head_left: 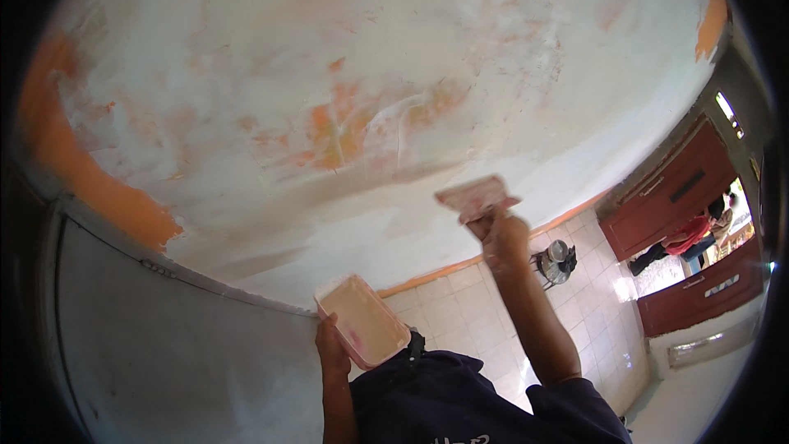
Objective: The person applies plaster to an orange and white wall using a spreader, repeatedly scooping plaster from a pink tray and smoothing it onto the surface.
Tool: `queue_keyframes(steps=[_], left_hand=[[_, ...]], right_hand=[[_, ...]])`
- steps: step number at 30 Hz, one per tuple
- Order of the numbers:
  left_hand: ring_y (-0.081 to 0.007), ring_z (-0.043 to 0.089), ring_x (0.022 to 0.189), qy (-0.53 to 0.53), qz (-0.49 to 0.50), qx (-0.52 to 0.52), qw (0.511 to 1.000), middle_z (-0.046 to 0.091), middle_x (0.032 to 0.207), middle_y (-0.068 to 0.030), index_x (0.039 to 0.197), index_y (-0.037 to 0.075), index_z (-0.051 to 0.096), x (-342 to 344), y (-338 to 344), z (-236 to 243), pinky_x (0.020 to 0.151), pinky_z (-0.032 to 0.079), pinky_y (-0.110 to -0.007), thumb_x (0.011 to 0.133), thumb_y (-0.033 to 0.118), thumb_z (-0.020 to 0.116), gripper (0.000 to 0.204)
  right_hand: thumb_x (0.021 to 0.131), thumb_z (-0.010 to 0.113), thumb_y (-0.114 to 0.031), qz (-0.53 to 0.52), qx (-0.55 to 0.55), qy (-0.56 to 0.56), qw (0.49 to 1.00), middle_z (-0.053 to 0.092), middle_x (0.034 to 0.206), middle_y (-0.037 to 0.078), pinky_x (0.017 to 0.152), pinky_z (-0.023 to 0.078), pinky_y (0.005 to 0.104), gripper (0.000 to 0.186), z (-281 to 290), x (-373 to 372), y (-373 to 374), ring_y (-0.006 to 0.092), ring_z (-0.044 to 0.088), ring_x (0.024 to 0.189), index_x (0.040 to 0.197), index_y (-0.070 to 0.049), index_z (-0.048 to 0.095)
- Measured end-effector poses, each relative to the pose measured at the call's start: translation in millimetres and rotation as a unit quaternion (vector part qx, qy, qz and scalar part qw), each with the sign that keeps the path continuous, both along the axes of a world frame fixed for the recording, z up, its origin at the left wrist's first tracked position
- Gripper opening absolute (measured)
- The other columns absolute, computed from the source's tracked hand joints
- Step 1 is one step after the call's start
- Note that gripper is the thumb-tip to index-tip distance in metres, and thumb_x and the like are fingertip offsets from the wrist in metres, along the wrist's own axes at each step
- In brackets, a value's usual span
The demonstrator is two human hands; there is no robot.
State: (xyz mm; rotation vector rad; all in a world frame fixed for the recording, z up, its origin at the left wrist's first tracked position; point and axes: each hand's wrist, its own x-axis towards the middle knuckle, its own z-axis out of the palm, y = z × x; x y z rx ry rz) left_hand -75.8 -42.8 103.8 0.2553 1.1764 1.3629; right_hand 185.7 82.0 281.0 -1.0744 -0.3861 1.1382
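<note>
The right hand (503, 240) is clenched around the handle of one wide putty knife (477, 196), its blade against the whitened wall (427, 49) at about 4 o'clock from the orange patches (345, 127); the left hand (331, 351) at 7 o'clock cups one flat tray (364, 321) from beneath, fingers wrapped at its edge. A tilt of that tray could spill filler onto the tiled floor (460, 312), and a steep blade might gouge the wet coat. One metal pot (557, 261) stands at 3 o'clock.

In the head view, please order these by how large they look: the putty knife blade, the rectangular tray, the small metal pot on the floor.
1. rectangular tray, though it is nearest the camera
2. putty knife blade
3. small metal pot, farther away
</note>
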Motion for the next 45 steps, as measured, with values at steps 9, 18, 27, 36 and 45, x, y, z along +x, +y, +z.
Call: queue_keyframes(steps=[9,18,27,36,45], left_hand=[[-0.0173,0.056,0.082,0.008,0.015,-0.006,1.0,0.055,0.093,-0.0069,0.113,0.003,0.047,0.7,-0.4,5.5,0.069,0.047,-0.03,0.085,0.037,0.046,0.044],[-0.0193,0.056,0.089,0.002,0.003,0.024,1.0,0.054,0.098,-0.0099,0.111,-0.002,0.048,1.0,0.7,2.9,0.074,0.046,-0.032,0.085,0.033,0.048,0.043],[-0.0198,0.056,0.089,-0.003,0.004,0.005,1.0,0.054,0.099,-0.0106,0.111,-0.002,0.048,-7.8,-4.3,-5.3,0.075,0.046,-0.032,0.084,0.03,0.051,0.042],[-0.0201,0.055,0.085,-0.012,0.039,-0.026,0.999,0.054,0.096,-0.0096,0.111,0.0,0.048,-7.1,-6.3,-5.7,0.072,0.046,-0.032,0.083,0.03,0.052,0.042],[-0.0209,0.054,0.09,0.017,0.039,-0.022,0.999,0.053,0.098,-0.0104,0.11,-0.001,0.048,-2.6,-11.1,6.8,0.075,0.046,-0.033,0.083,0.03,0.052,0.042]], right_hand=[[0.078,0.047,0.006,-0.007,-0.023,0.065,0.998,0.053,0.083,0.021,0.066,0.059,0.0408,0.005,18.6,-41.2,92.9,0.0343,0.059,0.074,0.078,0.011,0.049],[0.08,0.041,0.005,0.147,0.107,0.002,0.983,0.055,0.093,0.028,0.079,0.056,0.0351,0.016,178.6,-42.9,63.1,0.0363,0.06,0.088,0.089,0.016,0.048],[0.081,0.043,0.004,0.086,0.175,0.058,0.979,0.056,0.093,0.023,0.077,0.055,0.0383,0.017,116.4,-21.8,-16.6,0.03,0.061,0.086,0.091,0.017,0.049],[0.09,0.038,-0.003,0.129,-0.064,0.085,0.986,0.055,0.095,0.019,0.079,0.054,0.0391,0.018,2.0,-73.4,-3.3,0.0276,0.061,0.081,0.098,0.012,0.044],[0.08,0.039,0.005,0.161,-0.006,0.102,0.982,0.055,0.089,0.024,0.075,0.056,0.039,0.017,77.2,-95.6,83.0,0.0342,0.058,0.084,0.092,0.015,0.047]])
